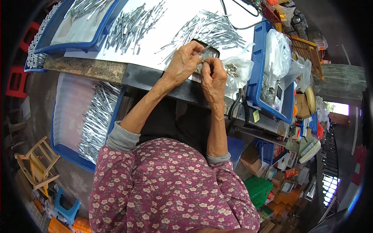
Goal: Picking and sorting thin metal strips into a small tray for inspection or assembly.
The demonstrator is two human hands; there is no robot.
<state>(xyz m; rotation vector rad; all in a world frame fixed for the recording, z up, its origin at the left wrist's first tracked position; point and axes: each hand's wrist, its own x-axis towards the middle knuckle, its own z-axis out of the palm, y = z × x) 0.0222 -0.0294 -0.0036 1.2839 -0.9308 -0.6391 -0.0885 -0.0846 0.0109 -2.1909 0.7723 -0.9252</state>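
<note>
Both of my hands meet over a small black-rimmed tray (214, 52) at the table's front edge. My left hand (180, 66) is closed in a pinch on a thin metal strip (206, 49), which sticks out past the fingertips. Right beside it, my right hand (214, 79) pinches at the strip's near end; whatever is between those fingers is too small to make out. Beyond the hands lies a loose pile of flat silvery strips (210, 29), with another pile (130, 31) to its left. A clear plastic bag (241, 72) with small brownish metal parts sits by my right hand.
A blue tray (257, 58) with plastic bags stands at the right. Another blue tray (99, 35) holds strips at the far left; a lower blue bin (54, 128) with many strips is left of my lap. A black cable (243, 28) crosses the white tabletop (171, 11).
</note>
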